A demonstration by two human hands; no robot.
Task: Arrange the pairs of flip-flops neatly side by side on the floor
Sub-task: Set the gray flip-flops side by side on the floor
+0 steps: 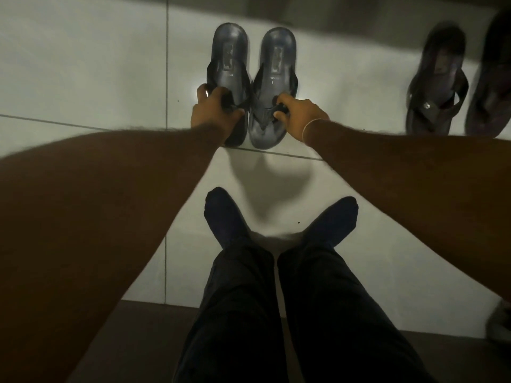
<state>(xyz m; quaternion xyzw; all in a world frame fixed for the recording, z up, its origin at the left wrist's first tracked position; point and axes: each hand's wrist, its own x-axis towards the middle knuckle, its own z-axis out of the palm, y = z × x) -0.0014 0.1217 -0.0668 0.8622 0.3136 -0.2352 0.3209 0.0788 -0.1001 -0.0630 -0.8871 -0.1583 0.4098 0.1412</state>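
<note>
Two hands point(213, 111) point(297, 114) gripping flip-flop straps point(265, 113) | second pair point(437, 87) blurred, cropped right

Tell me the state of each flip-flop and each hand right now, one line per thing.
Left hand: fingers closed on the left grey flip-flop's strap.
Right hand: fingers closed on the right grey flip-flop's strap.
Left grey flip-flop: sole up, beside its mate, held.
Right grey flip-flop: sole up, alongside the left one, held.
Dark flip-flop pair: lying untouched on the floor at far right, blurred.
</note>
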